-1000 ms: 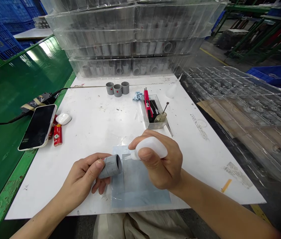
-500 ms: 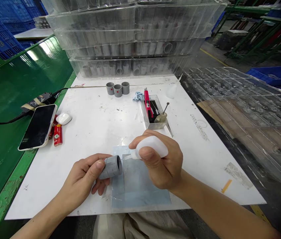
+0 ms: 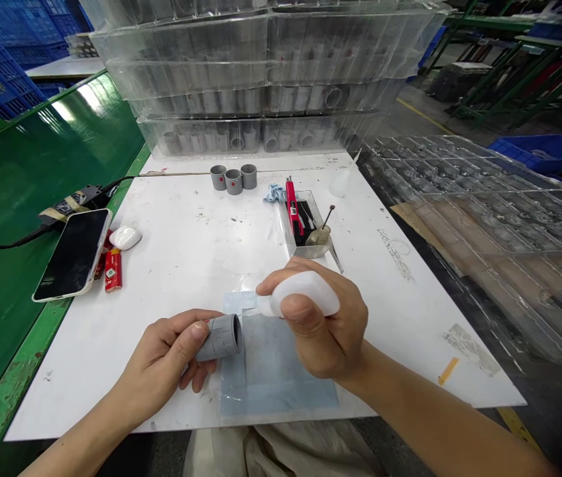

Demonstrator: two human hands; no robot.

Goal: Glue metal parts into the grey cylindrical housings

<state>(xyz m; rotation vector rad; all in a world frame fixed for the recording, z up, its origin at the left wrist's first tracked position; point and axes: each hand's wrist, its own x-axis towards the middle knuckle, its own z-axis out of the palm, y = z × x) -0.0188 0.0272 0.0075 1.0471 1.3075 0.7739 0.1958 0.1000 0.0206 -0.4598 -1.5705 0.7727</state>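
Note:
My left hand [image 3: 171, 351] is closed round a short grey pipe piece [image 3: 220, 338], held on its side with the open end facing right. In my right hand [image 3: 328, 331] is a white squeeze bottle [image 3: 305, 295], gripped between thumb and fingers. Its thin clear nozzle points left, with the tip at or very near the upper rim of the pipe; whether they touch I cannot tell. Beneath both hands lies a light blue sheet [image 3: 285, 391] on the white table [image 3: 176, 232]. Three more grey pipe pieces [image 3: 234, 181] stand upright towards the back.
A clear box [image 3: 318, 250] holds a red cutter [image 3: 292, 209] and a small jar [image 3: 319, 236]. Left are a phone [image 3: 73, 255], red battery [image 3: 112, 270] and white rounded object [image 3: 126, 237]. Stacked clear trays [image 3: 201, 86] hold pipes behind; another clear bottle [image 3: 339, 184] stands back right.
The nozzle tip and the pipe's rim look slightly closer together. Both hands keep their grips, and the whole view has shifted a little.

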